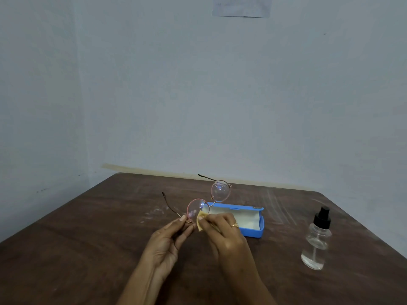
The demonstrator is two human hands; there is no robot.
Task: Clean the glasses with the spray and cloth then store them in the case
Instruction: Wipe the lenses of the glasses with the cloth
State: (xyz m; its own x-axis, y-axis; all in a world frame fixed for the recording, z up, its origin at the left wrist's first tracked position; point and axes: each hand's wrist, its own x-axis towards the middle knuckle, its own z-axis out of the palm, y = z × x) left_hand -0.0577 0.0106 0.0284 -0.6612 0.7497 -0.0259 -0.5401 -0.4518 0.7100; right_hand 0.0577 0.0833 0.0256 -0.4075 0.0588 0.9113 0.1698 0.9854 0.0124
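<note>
Round thin-rimmed glasses point(221, 190) are held up above the table, temples unfolded and pointing left. My left hand point(169, 241) pinches the frame at the hinge of the nearer lens. My right hand point(222, 230), with a ring on one finger, presses a small yellow cloth point(201, 217) against the lower edge of that nearer lens. The blue glasses case point(253, 233) lies open with a white lining just behind my right hand. A clear spray bottle point(316, 241) with a black nozzle stands upright to the right.
The brown wooden table point(88, 249) has pale smudges near its middle and right. Its far edge meets a pale wall, and a corner of the room lies to the left. A paper sheet point(241, 6) hangs high on the wall.
</note>
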